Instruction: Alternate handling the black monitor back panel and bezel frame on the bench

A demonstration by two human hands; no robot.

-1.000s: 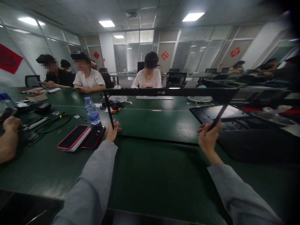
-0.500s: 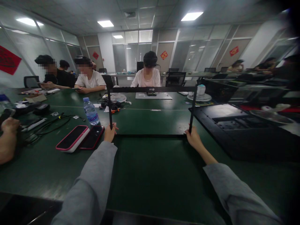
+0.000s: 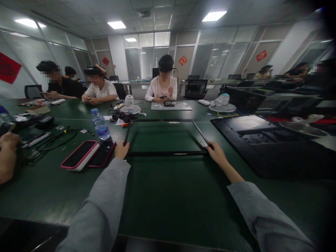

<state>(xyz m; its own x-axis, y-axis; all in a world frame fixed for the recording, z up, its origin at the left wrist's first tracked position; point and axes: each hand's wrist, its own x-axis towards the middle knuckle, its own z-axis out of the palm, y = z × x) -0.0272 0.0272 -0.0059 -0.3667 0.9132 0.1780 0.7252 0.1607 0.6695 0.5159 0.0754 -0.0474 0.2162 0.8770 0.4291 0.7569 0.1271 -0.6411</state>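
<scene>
A thin black monitor frame [image 3: 168, 153], hollow in the middle, spans the space between my two hands over the green table. My left hand [image 3: 122, 149] is closed around its left side near the front corner. On the opposite side my right hand [image 3: 215, 153] grips it near the right front corner. The frame lies nearly level, its far edge away from me; whether that edge touches the table I cannot tell. Through its opening the green tabletop shows.
Left of my left hand lie a pink-edged white case [image 3: 79, 154], a dark red-rimmed phone-like slab [image 3: 102, 154] and a water bottle [image 3: 100, 125]. A large black panel [image 3: 262, 147] lies at right. White fans [image 3: 222, 105] stand farther back. A co-worker's hand [image 3: 9, 140] is at far left.
The frame has tipped from upright to nearly flat, its far edge swinging down and away from me. My hands keep their hold. The person across has raised a hand.
</scene>
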